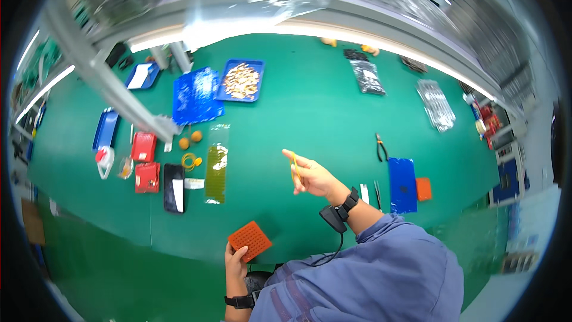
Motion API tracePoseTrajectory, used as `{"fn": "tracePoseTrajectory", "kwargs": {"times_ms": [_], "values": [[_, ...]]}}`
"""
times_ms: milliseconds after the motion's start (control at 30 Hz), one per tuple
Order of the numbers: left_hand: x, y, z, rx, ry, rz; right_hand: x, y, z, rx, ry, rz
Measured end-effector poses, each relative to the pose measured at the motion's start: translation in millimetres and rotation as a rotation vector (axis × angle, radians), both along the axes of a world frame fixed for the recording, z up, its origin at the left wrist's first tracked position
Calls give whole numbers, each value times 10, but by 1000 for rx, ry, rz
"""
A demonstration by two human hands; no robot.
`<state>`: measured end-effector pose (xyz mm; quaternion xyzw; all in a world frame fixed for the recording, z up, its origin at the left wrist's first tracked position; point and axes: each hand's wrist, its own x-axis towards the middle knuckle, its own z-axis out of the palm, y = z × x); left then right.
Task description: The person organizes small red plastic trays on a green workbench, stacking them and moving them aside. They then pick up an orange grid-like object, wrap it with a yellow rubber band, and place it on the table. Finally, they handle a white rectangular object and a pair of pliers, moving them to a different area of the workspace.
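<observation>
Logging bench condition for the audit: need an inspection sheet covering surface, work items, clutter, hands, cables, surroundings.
Surface: green tabletop, bare across the middle.
Work items: orange perforated block near the front edge; thin yellow strand.
Clutter: phone and red packets left; blue tray of small parts at the back; pliers right.
Hands: left hand grips the block; right hand has the strand at its fingers, hold unclear.
Cables: black cable from the right wrist device.
Surroundings: lit light strip overhead.
</observation>
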<state>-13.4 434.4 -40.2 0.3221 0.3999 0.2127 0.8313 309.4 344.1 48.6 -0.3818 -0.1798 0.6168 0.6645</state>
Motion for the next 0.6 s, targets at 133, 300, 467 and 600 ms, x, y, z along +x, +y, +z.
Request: {"fn": "tracePoseTrajectory", "kwargs": {"times_ms": [133,300,467,600], "values": [[219,-31,225,-62,-57,-105,-51,-423,123,-324,-313,176],[766,-235,658,15,-170,-300,-331,-649,-174,-269,-535,291],[1246,-489,791,115,-192,-478,-287,-913,-301,-279,-315,231],[1397,-611,789,125,-193,-555,-246,-1165,-189,-192,-209,183]]}}
